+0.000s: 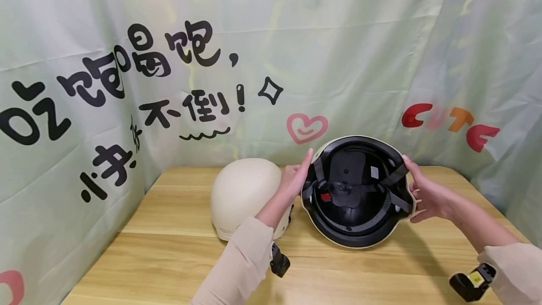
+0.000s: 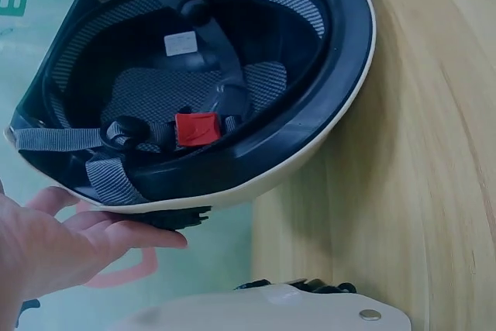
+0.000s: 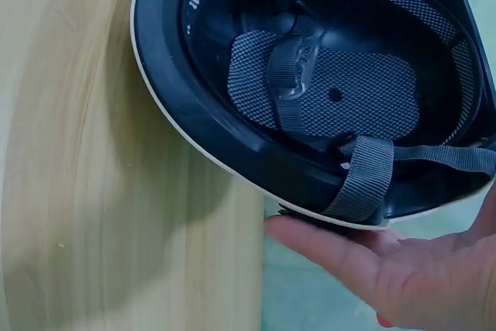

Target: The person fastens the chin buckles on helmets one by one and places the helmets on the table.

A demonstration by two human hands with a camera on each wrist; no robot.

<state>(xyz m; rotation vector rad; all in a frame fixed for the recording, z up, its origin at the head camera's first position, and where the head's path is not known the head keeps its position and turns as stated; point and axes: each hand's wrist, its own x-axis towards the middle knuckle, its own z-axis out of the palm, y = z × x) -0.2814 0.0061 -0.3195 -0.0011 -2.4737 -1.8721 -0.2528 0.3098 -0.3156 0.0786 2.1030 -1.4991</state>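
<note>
A cream helmet [image 1: 359, 240] is held with its black padded inside facing the head camera. Dark straps [image 2: 58, 139] and a red buckle [image 2: 198, 129] show within it. My left hand [image 1: 293, 179] holds its left side, with the thumb by the rim and fingers along the outer shell. On the opposite side my right hand [image 1: 433, 196] grips the shell, its fingers [image 3: 325, 257] against the outside. Left of this helmet, a second cream helmet [image 1: 243, 196] sits dome up on the wooden table [image 1: 169, 248], partly behind my left forearm.
Behind the table hangs a pale green curtain [image 1: 360, 60] with black writing, a pink heart and coloured letters. Small black devices are worn at the left wrist [image 1: 279, 260] and right wrist [image 1: 472, 284]. The table's back edge runs close to the curtain.
</note>
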